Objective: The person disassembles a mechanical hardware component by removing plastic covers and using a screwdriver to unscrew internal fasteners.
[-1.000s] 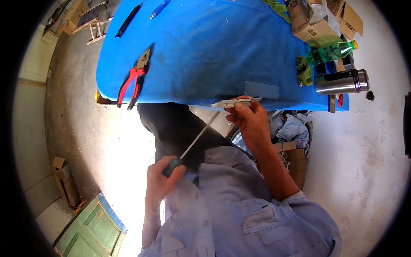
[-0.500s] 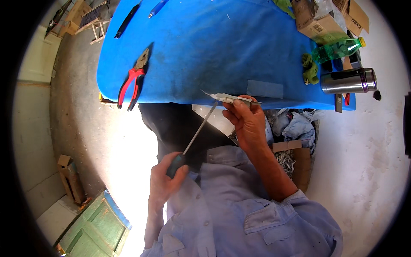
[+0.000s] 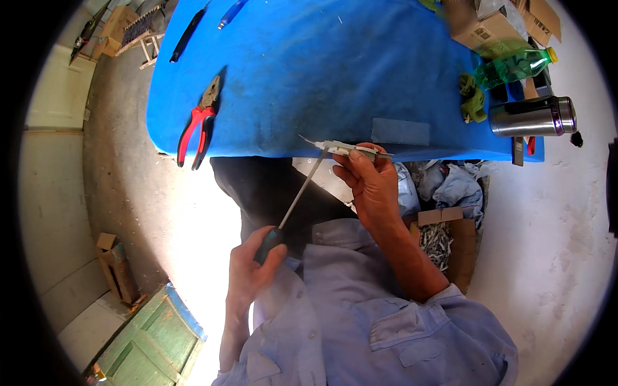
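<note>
My left hand (image 3: 253,264) is closed round the dark handle of a screwdriver (image 3: 302,193), whose long metal shaft slants up to the right. The shaft's tip meets the underside of a thin, pale, flat part (image 3: 336,147) with a wire-like end at its left. My right hand (image 3: 371,178) pinches this part between thumb and fingers at the near edge of the blue-covered table (image 3: 277,96). What kind of part it is I cannot make out. Pliers (image 3: 201,122) with red and black handles lie at the table's left side.
A black pen-like tool (image 3: 188,35) and a blue one (image 3: 232,14) lie at the far left. To the right are a green bottle (image 3: 515,68), a steel flask (image 3: 532,116) and cardboard boxes (image 3: 492,32). Below the right edge stands a carton (image 3: 465,251) of shredded scraps.
The view has shifted slightly. Both hands keep their grips, and the screwdriver's tip still meets the pale part, with hardly any movement between them.
</note>
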